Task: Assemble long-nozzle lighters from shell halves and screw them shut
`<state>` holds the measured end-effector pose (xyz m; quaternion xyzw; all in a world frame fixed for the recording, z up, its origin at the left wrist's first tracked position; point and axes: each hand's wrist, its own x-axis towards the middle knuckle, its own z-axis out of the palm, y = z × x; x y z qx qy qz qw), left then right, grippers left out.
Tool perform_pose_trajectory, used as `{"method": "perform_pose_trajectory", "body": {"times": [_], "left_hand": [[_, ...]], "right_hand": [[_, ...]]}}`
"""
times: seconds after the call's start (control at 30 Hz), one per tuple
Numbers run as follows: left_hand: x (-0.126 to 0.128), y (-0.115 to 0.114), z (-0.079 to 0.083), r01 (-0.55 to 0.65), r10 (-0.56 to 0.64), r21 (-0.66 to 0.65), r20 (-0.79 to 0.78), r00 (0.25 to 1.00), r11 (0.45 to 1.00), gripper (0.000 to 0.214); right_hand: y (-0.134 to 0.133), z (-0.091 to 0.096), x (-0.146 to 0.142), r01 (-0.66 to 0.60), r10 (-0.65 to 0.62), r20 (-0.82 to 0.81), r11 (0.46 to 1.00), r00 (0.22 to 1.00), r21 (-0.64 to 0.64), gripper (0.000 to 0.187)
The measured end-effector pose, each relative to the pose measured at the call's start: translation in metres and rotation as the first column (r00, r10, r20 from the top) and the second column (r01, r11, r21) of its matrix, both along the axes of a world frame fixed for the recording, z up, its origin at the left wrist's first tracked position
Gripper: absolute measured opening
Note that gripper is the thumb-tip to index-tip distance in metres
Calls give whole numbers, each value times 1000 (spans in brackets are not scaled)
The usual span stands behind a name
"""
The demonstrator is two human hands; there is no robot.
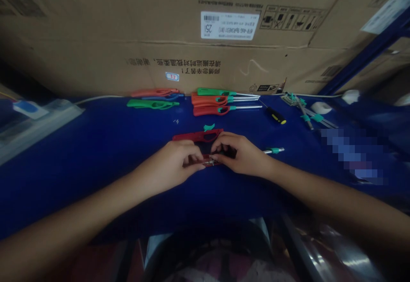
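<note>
Both hands meet over a red lighter half-shell with small metallic inner parts showing in it. My left hand is closed on the shell's left end, thumb below and fingers above. Closed in a pinch, my right hand is at the shell's right part; what its fingertips hold is too small to make out. Just behind lies another red half-shell with a handle opening, close to the right knuckles. A teal trigger piece lies behind that. A metal lighter tube with a teal collar sticks out past my right wrist.
Along the cardboard wall lie green lighter casings, whole red lighters and a black-yellow screwdriver. Several metal tubes with teal parts and a white roll lie at right. A blue frame bar slants at right.
</note>
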<state>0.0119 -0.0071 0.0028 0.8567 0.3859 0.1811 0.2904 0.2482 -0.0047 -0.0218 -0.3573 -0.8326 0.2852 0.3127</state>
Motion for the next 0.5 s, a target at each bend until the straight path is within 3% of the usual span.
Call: {"method": "perform_pose_trajectory", "body": {"times": [0.2, 0.5], "left_hand": [[1, 2, 1, -21, 22, -61, 5, 1000, 998, 11], [-1, 2, -3, -4, 5, -17, 18, 1000, 1000, 9]], "right_hand": [[-1, 5, 4, -110, 109, 11, 992, 994, 57, 14], [-1, 4, 2, -78, 77, 22, 997, 997, 30, 13]]}}
